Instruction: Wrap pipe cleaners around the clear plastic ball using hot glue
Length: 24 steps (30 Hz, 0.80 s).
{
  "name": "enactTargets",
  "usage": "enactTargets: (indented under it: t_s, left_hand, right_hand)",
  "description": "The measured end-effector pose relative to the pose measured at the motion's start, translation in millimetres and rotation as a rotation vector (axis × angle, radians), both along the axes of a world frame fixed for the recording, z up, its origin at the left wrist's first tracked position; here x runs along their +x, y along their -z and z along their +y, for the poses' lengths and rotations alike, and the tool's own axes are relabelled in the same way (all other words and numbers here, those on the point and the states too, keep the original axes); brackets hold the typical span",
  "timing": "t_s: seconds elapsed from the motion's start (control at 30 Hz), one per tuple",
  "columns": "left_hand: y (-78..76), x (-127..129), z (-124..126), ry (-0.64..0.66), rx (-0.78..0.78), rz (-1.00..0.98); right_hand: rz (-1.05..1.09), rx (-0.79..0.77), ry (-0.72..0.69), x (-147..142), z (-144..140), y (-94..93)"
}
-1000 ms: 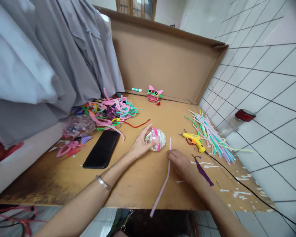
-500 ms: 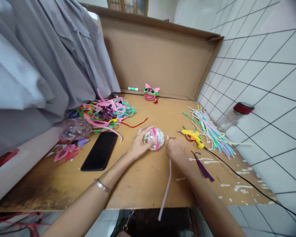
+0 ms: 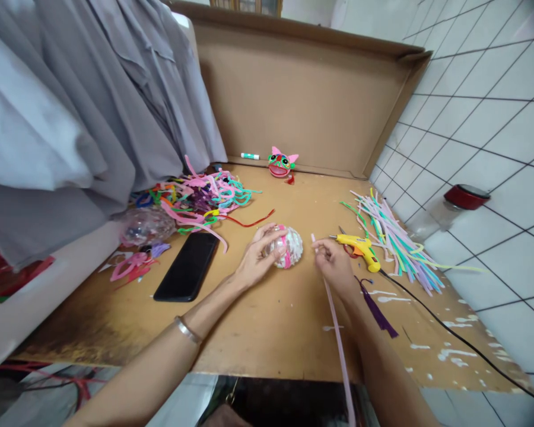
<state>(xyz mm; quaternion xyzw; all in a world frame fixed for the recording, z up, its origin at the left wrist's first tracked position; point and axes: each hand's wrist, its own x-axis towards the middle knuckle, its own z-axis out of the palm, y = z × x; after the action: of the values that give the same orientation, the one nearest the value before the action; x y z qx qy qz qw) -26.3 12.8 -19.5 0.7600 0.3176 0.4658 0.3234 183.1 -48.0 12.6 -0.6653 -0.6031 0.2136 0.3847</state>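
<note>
Your left hand (image 3: pixel 260 258) cups the clear ball (image 3: pixel 288 246) on the cardboard table (image 3: pixel 267 320), fingers closed round it to steady it; your right hand (image 3: pixel 336 264) pinches the pink pipe cleaner (image 3: pixel 336 323) near its tip, just beside the ball.

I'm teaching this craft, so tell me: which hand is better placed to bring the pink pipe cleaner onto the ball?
Probably the right hand: it pinches the pink pipe cleaner near its tip, just beside the ball. The left hand is busy steadying the ball on the table.
</note>
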Motion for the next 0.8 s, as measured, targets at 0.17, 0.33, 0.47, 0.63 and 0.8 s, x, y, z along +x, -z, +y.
enactTargets:
  t_s: [0.17,0.33,0.47,0.63,0.8]
  left_hand:
    - [-5.1,-1,0,0.014,-0.022,0.022]
    - [-2.1,4,-1,0.014,0.005,0.108]
    - [1.5,7,-2,-0.019,0.062,0.109]
    - [-0.4,4,-2,0.015,0.051,0.076]
    - [-5.0,3,-4,0.054,0.034,0.081]
  right_hand:
    - [0.629,0.092,-0.211,2,3,1.6]
    - [0.449,0.317,-0.143,-13,-1,2.5]
    - [0.019,0.530,-0.096,-25,-13,4.0]
    - [-0.187,0.793,-0.094,-33,-18,12.0]
    - [-0.314,0.914,-0.115,-35,-12,20.1]
